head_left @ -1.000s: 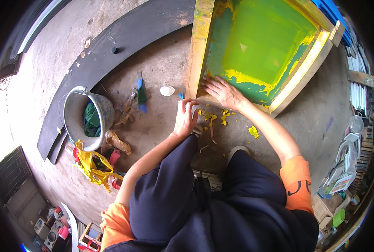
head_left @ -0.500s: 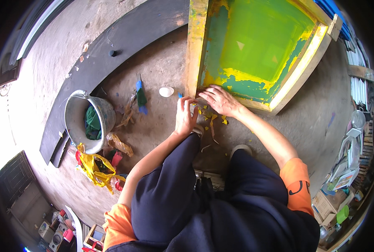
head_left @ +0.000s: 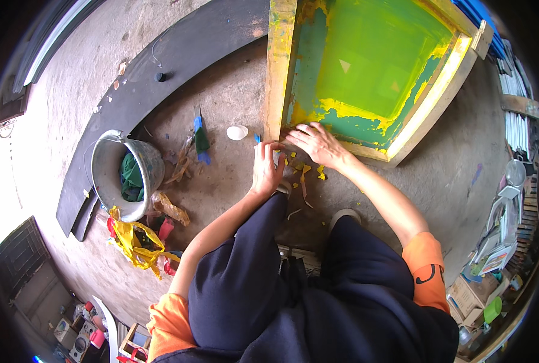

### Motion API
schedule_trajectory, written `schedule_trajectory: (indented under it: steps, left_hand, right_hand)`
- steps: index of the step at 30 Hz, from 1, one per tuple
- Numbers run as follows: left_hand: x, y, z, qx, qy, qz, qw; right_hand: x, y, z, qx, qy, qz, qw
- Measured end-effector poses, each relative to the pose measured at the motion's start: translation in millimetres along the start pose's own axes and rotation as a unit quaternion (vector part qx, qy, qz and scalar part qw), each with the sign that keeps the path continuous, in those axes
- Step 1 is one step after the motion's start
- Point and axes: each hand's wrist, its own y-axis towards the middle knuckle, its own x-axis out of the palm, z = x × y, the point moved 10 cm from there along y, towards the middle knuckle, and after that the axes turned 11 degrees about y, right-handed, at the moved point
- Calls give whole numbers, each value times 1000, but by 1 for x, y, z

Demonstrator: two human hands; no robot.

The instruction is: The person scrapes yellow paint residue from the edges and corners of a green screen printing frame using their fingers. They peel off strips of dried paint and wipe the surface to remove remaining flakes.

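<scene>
A screen-printing frame (head_left: pixel 280 72) of yellow-stained wood, with green mesh (head_left: pixel 366 60), stands in front of me. Streaks of yellow ink cover parts of the mesh. My left hand (head_left: pixel 267 169) is at the near left corner, its fingers bent together against the wood; what they hold, if anything, is hidden. Beside it, my right hand (head_left: pixel 318 147) reaches over the near bar, fingers stretched out toward the inner corner. Yellow scraps (head_left: pixel 305 169) lie on the floor just below the hands. Left of the corner sits a white cup (head_left: pixel 237 132).
On the left, a tipped metal bucket (head_left: pixel 154 166) contains green cloth (head_left: pixel 132 178). Near it are a yellow plastic bag (head_left: pixel 133 242) and a blue-green tool (head_left: pixel 201 139) like a scraper or brush. A curved dark panel (head_left: pixel 142 78) runs behind. Boxes (head_left: pixel 467 293) line the right side.
Both hands stay at the frame's near left corner, almost unmoved. The whole view has shifted very slightly.
</scene>
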Motion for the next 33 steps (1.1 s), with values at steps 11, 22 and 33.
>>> schedule_trajectory:
  steps: [11,22,33]
  left_hand:
    - [-35,28,24,37,6,125,991]
    - [-32,154,-4,-120,-138,124,975]
    - [-53,138,8,-100,-288,204,930]
  right_hand:
    - [-61,-110,20,180,18,155,971]
    - [-17,-27,-6,-6,2,8,1000]
    - [-110,-155,40,238,0,108,965]
